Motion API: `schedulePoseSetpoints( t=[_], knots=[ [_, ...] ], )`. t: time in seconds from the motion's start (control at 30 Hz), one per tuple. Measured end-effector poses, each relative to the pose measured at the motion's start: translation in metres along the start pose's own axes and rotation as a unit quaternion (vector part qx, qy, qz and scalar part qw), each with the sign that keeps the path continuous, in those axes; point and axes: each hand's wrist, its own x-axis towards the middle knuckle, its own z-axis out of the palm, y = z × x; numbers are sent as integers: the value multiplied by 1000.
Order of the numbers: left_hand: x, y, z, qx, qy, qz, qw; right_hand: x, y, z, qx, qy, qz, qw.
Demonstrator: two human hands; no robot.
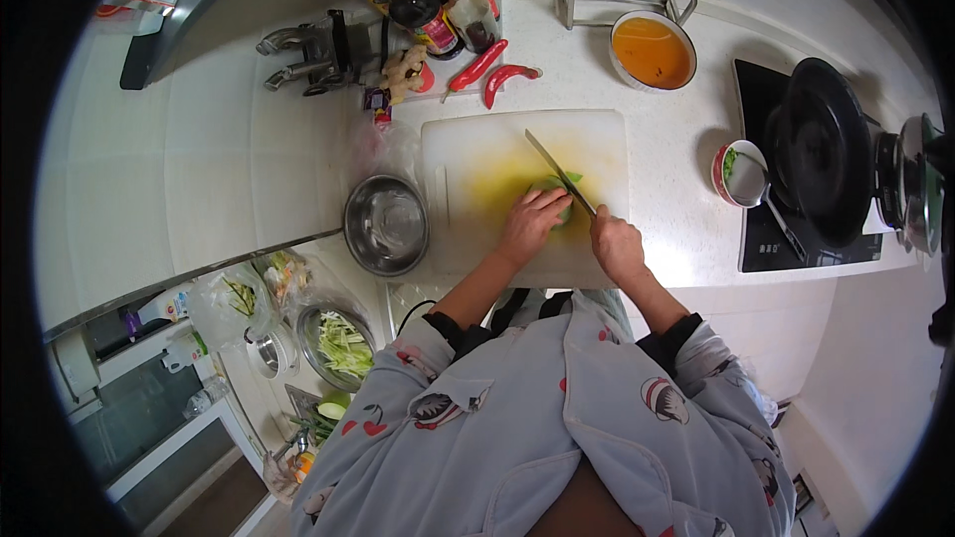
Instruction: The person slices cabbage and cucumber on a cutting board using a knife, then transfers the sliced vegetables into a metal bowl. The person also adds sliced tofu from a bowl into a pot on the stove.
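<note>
Seems only partway through the cutting. In the middle of the frame, on a white plastic cutting board with a yellow patch (602,139), a smooth green vegetable (565,215), mostly hidden under the left hand (534,225). Pressing down there with fingers close together and a little bent. Just to the right, gripping the black handle of a long steel knife (549,154) with the right hand (617,247), fingers curled tight around. Touching the green vegetable with the blade or just beside; cannot tell which. Next to the blade, a small bit of green (575,177), so likely some cut and a big piece left.

Looks done: pale green strips (343,346) in a round steel bowl (309,336), lower left; little chopped greens (730,161) in a small red and white bowl (717,179), with a metal spoon (784,223), right side; orange liquid (652,52) in a round white bowl (637,84), upper right. Maybe left to do: two shiny red chilies (478,66) and knobby tan ginger (403,75), top middle, looking whole.
</note>
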Motion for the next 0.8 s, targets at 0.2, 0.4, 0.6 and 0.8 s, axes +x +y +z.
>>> schedulePoseSetpoints(
  t=[0.2, 0.4, 0.6, 0.8],
  knots=[
    [-1, 4, 0, -6, 0, -12, 1000, -27, -5, -40, -26, -23, -17, 999],
    [-2, 3, 0, -11, 8, -20, 1000, -26, -9, -46, -31, -64, -5, 997],
    [-4, 0, 3, -22, 22, -16, 999, 14, -17, 1, -20, -10, -20, 1000],
    [-5, -1, 8, -18, 54, -10, 998, 1, -14, -27, -15, -23, -25, 999]
  ],
)
